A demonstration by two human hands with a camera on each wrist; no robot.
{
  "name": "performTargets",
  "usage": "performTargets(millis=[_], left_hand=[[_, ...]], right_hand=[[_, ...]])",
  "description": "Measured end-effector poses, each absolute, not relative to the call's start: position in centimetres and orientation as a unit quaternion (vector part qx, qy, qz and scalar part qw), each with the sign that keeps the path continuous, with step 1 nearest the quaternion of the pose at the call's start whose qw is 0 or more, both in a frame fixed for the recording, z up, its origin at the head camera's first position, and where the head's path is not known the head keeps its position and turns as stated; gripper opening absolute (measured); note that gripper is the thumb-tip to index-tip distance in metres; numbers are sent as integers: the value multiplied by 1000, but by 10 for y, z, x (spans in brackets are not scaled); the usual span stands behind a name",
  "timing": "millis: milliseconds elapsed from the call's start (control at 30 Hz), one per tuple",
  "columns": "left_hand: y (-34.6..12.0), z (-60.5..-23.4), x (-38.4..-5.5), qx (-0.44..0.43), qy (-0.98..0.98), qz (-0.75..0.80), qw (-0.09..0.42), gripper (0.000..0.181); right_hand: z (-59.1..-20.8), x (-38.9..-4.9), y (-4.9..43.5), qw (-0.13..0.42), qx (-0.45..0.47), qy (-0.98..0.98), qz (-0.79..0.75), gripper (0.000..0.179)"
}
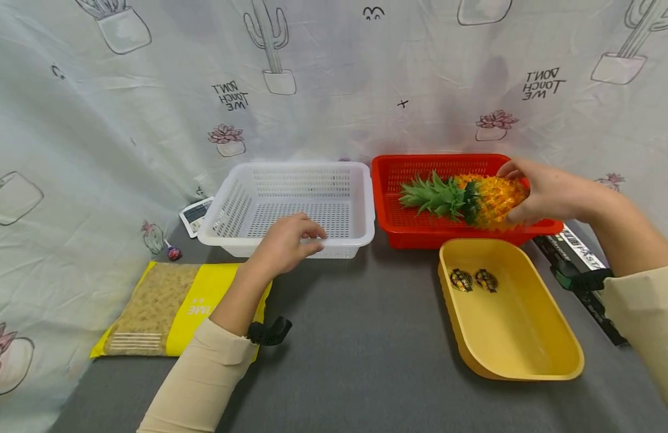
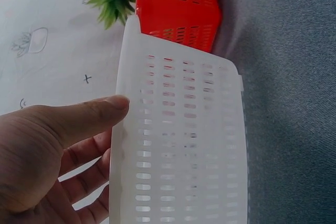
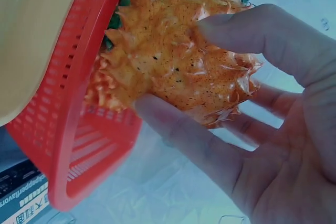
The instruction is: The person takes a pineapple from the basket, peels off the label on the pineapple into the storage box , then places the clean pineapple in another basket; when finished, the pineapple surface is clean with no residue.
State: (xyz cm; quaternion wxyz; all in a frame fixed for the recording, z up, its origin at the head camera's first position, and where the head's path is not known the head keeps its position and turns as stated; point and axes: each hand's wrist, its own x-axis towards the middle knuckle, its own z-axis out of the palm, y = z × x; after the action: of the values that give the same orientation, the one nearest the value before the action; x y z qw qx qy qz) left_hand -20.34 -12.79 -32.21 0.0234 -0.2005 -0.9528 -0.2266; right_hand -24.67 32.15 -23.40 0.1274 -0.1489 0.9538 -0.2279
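An orange pineapple (image 1: 498,198) with green leaves lies on its side in the red basket (image 1: 415,236), its leafy end pointing left. My right hand (image 1: 555,192) holds its rounded end, thumb and fingers spread across opposite sides; the spiky skin between them shows in the right wrist view. The white perforated basket (image 1: 225,240) stands left of the red one, and no object shows inside it. At its front rim is my left hand (image 1: 287,243), fingers relaxed. In the left wrist view the thumb lies against the rim, while the fingertips are partly hidden behind the basket wall.
A yellow tray (image 1: 507,337) with two dark round stickers sits in front of the red basket. To its right lies a long black box (image 1: 577,258). A yellow bag (image 1: 166,307), a small wrapped lollipop (image 1: 174,252) and a white-edged flat item (image 1: 195,215) lie at left.
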Motion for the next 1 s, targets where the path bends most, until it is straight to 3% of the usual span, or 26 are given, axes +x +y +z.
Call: performTargets(millis=[233,1000], left_hand=[[-129,-325,-205,-204,-952,-228,22,20],[-130,-326,-205,-199,-952,-231,29,22]], right_hand=[[-245,-267,326,119,-150,956,-223,85],[-270,-307,307,234,-123,947,-183,82]])
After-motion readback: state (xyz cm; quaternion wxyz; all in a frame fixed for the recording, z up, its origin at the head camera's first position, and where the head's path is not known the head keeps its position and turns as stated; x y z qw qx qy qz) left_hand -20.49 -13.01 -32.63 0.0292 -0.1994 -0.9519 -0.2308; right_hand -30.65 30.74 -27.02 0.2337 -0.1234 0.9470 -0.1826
